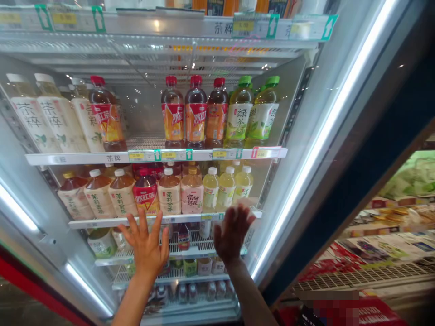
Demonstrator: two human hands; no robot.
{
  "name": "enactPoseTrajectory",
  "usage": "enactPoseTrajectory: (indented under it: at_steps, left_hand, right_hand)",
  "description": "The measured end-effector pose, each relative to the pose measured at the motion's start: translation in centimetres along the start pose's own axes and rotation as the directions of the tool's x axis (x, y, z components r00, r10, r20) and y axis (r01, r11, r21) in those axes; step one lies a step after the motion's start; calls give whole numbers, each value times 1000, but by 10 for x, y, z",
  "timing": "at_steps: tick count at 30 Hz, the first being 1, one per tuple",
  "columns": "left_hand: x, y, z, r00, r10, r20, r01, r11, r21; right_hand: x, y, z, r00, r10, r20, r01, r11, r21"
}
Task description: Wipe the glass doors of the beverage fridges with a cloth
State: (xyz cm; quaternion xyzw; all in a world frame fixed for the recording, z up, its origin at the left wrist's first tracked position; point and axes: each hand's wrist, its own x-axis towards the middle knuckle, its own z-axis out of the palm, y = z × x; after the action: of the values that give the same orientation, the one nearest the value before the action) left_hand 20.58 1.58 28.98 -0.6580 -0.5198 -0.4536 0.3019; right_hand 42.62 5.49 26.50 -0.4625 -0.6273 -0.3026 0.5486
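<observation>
My left hand (147, 248) is raised in front of the drinks cooler, fingers spread and nothing held. Just above it, on the second full shelf (102, 223), stands a red-capped iced tea bottle (146, 197) among white-capped tea bottles (169, 194). My right hand (233, 233), darker and a little blurred, is also empty with its fingers apart. It is nearest the pale yellow drink bottles (226, 186) at the right of that shelf. A pink-labelled bottle (192, 192) stands between the two hands. Whether either hand touches anything is unclear.
The upper shelf (84, 158) holds red-capped tea bottles (196, 115), green-capped bottles (240, 113) and pale bottles (54, 113). A gap lies right of the left red-capped bottle. Bright light strips (326, 131) line the cooler sides. An open produce display (387, 240) stands at right.
</observation>
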Motion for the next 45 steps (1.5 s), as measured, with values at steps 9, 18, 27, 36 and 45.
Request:
enactPoseTrajectory:
  at_steps: [9, 18, 27, 36, 45]
  left_hand:
    - [7, -46, -23, 998, -56, -22, 57, 997, 43]
    - [11, -114, -45, 997, -68, -29, 69, 997, 32]
    - [12, -175, -63, 999, -14, -38, 14, 1000, -13]
    - [14, -216, -91, 994, -106, -14, 105, 993, -54]
    - [14, -220, -97, 997, -60, -55, 57, 997, -60]
  right_hand:
    - [3, -51, 20, 993, -109, 52, 107, 993, 49]
    - [14, -116, 41, 996, -62, 61, 61, 998, 19]
    - [24, -185, 66, 1000, 14, 23, -13, 1000, -14]
    - [17, -228, 84, 999, 29, 39, -27, 998, -53]
    - [35, -252, 91, 1000, -9, 21, 11, 996, -85]
